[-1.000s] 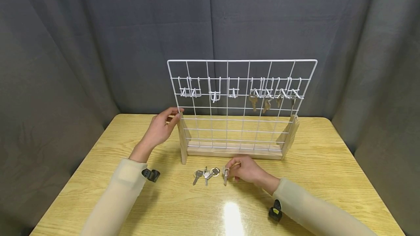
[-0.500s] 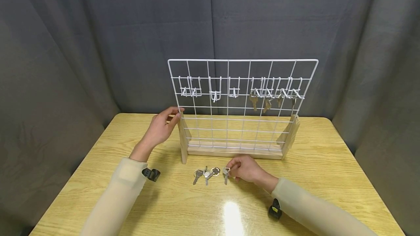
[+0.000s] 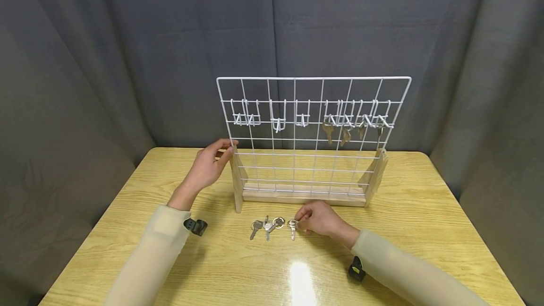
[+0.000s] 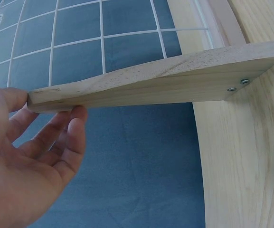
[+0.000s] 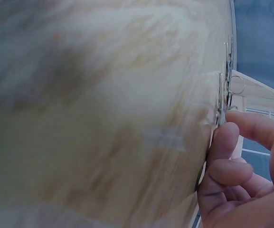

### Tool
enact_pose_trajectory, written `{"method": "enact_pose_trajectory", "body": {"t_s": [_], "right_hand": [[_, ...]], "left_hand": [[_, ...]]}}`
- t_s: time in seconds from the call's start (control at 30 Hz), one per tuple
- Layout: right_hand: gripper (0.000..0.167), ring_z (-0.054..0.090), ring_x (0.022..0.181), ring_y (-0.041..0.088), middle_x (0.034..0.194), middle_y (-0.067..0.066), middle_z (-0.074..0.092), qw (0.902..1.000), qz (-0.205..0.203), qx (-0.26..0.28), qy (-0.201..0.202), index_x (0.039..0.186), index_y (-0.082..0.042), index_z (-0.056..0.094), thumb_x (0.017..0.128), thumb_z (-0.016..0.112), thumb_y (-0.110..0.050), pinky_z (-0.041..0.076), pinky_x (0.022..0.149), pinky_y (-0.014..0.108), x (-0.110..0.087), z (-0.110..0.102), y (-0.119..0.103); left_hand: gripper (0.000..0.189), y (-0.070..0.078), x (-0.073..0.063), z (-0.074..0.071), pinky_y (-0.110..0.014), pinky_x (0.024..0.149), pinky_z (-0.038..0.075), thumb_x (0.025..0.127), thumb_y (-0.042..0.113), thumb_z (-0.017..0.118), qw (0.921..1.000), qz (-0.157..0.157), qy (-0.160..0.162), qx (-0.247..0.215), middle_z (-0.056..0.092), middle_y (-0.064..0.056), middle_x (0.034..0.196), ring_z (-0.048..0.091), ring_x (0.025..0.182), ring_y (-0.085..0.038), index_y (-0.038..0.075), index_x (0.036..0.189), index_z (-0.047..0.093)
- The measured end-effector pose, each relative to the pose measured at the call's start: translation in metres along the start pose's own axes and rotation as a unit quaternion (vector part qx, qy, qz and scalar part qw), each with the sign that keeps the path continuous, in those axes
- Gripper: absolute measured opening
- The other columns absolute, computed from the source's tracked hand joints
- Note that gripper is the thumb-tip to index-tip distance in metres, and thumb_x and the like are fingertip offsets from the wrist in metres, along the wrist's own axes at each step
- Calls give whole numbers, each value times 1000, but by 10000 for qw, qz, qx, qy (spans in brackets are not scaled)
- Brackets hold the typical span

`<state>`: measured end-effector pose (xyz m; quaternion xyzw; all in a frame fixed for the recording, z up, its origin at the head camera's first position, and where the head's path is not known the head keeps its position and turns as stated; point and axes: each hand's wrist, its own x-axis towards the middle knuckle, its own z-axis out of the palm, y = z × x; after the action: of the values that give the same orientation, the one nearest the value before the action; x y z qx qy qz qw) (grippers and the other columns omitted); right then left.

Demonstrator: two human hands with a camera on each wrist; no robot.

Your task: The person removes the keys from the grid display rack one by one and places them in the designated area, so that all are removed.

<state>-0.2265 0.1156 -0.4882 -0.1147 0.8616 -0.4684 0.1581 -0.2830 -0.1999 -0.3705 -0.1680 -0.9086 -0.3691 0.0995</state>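
Note:
My left hand grips the top of the wooden left upright of a white wire grid rack. Its thumb lies on one face, with the fingertips against the other. In front of the rack's base, my right hand pinches the ring of a silver key between thumb and fingertips, and the key lies flat on the table. Just left of it several more keys with rings lie in a row. The right wrist view shows these keys edge-on beside the fingertips.
White hooks line the upper part of the grid. Several keys hang from the ones at the right, and the left ones carry none. A wooden table bears the rack, with grey curtains behind and at the sides.
The key at my right hand has turned from a tilted, narrow view to lying flat. My right fingers have shifted slightly to the right, while my left hand has stayed in place.

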Motion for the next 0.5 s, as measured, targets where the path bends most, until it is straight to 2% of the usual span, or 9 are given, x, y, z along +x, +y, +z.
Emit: {"method": "enact_pose_trajectory", "body": {"t_s": [0.2,0.5], "right_hand": [[11,62,55,14,75,4,68,10000,63,7,-24,92,-4,74,82,77,-3,46,49,23,-1,-2,-1],[12,63,61,17,80,7,68,9994,-213,263,-45,96,0,72,84,74,-2,56,57,33,0,-10,-1]], "left_hand": [[35,1,0,0,-49,90,55,106,30,49,10000,-28,-8,-32,66,-12,129,67,108,-33,15,135,60],[34,2,0,0,-49,92,55,106,29,49,10000,-19,29,-65,66,-12,128,68,108,-33,14,134,61]]}}
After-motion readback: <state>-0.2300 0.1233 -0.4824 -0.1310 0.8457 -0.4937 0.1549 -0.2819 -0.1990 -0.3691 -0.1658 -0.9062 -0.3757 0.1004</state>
